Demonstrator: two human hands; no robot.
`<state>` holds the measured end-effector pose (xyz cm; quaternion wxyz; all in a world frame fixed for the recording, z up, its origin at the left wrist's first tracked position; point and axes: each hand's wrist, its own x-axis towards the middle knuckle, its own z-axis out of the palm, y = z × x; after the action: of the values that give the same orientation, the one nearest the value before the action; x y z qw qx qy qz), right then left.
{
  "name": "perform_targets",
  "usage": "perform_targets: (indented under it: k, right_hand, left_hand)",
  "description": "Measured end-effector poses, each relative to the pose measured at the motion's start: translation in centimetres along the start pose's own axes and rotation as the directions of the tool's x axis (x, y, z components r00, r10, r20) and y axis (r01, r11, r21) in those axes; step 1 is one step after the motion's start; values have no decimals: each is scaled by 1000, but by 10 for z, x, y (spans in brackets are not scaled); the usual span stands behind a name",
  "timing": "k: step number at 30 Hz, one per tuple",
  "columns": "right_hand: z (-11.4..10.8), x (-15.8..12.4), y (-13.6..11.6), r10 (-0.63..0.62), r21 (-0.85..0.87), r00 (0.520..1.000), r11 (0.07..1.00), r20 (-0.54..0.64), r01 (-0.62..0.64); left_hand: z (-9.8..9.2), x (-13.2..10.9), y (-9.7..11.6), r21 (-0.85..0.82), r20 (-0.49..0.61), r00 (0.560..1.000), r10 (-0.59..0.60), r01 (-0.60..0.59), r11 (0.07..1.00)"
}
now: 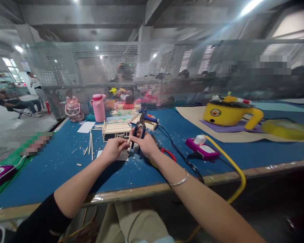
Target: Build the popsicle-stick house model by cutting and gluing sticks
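My left hand (pixel 114 149) is closed, fingertips pinching a thin wooden stick (pixel 129 140) over the table. Close beside it, my right hand (pixel 147 144) grips pliers (pixel 139 130) with dark blue handles, their jaws pointing up and away from me. Some of the right fingers also lie near the stick; whether they touch it is unclear. Just behind both hands stands a small frame built of wooden sticks (pixel 116 128). Beneath the left hand lies a white sheet (pixel 123 156). Loose sticks (pixel 92 145) are left of the frame.
A blue glue gun (pixel 150 118) with a black cable lies behind my right hand. Red-handled pliers (pixel 169 154) rest beside my right wrist. Pink bottle (pixel 98 109), purple power strip (pixel 202 148) and yellow electric pot (pixel 225 113) stand around. A perforated metal screen (pixel 91 74) closes the back.
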<state>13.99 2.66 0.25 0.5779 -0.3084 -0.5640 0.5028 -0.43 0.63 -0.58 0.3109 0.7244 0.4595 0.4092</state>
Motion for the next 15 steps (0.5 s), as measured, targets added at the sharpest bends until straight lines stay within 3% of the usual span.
perform_targets:
  k: [4,11,15]
  right_hand:
    - [1,-1,-4,25,66,1000,998,8,-25]
    - [1,0,-3,9,86,1000,996,0,-9]
    - [0,0,-2,37,63,999,997,-25,-35]
  left_hand:
    - [-1,-3,7,130,-30,995,95,-91,987]
    - [1,-2,10,-48,-43,999,2,-4,999]
    - [1,-2,6,-59,-36,999,-5,3,998]
